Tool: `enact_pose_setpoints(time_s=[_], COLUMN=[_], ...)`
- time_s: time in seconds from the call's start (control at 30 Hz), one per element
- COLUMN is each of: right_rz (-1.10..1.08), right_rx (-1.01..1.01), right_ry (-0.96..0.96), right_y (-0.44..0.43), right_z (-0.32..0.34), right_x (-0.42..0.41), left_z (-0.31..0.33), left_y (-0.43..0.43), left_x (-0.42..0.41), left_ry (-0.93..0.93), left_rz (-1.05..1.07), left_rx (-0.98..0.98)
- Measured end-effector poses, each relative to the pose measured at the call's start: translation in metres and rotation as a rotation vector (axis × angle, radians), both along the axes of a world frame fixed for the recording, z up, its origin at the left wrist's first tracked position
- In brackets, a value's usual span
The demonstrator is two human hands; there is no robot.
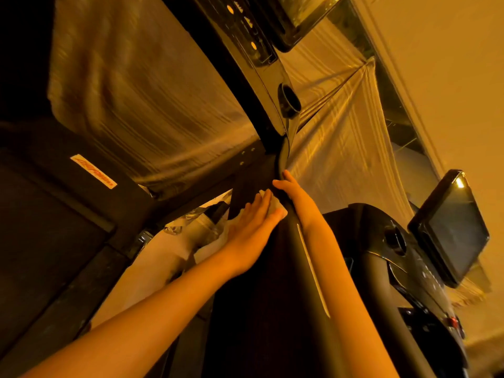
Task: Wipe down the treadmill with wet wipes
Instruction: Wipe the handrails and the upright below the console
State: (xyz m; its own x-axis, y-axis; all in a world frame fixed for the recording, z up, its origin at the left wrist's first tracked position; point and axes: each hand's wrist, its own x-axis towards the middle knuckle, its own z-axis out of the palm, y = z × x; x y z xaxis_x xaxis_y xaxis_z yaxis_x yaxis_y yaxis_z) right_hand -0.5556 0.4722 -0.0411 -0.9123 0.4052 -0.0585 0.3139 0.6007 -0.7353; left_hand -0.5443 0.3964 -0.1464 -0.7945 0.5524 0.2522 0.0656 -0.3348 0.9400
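Wet wipe [276,206]: a small white pad lying flat on the dark upright of the treadmill [246,177], near centre of my head view, just below where the upright joins the console arm. My left hand [252,227] covers most of it; only the wipe's far edge and one corner show past the fingertips. The left fingers [259,207] are straight and pressed together, palm down, holding the wipe against the surface. My right hand [290,188] sits just beside it, on the rounded side rail [305,249]. Its thumb is on the near face and its forefinger lies along the edge. The remaining fingers are hidden behind the rail, so it reads as a clasp round the rail, with no wipe in it. Both forearms are bare and reach up from the bottom of the frame. Containers: a round cup holder [289,100] is set into the console arm above the hands, dark inside, contents not readable. A second cup holder [395,238] sits in the neighbouring machine's console [425,282] at right, equally dark. That machine has a tilted screen [450,227] and a small red button [453,321]. A pale striped curtain [163,105] hangs behind everything. An orange sticker [93,171] is on the dark frame at left. Something clear and crumpled [185,226] lies low left of the hands; I cannot tell what it is.
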Motion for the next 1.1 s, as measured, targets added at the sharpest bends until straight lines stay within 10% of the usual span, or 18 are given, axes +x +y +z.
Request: enact_pose_setpoints(time_s=[1.1], right_rz=[0.045], right_rx=[0.065], right_ry=[-0.015], right_y=[-0.014], right_z=[0.008], right_x=[0.013], left_z=[0.016], left_y=[-0.027], left_x=[0.037], left_ry=[0.020], left_rz=[-0.019], left_rx=[-0.030])
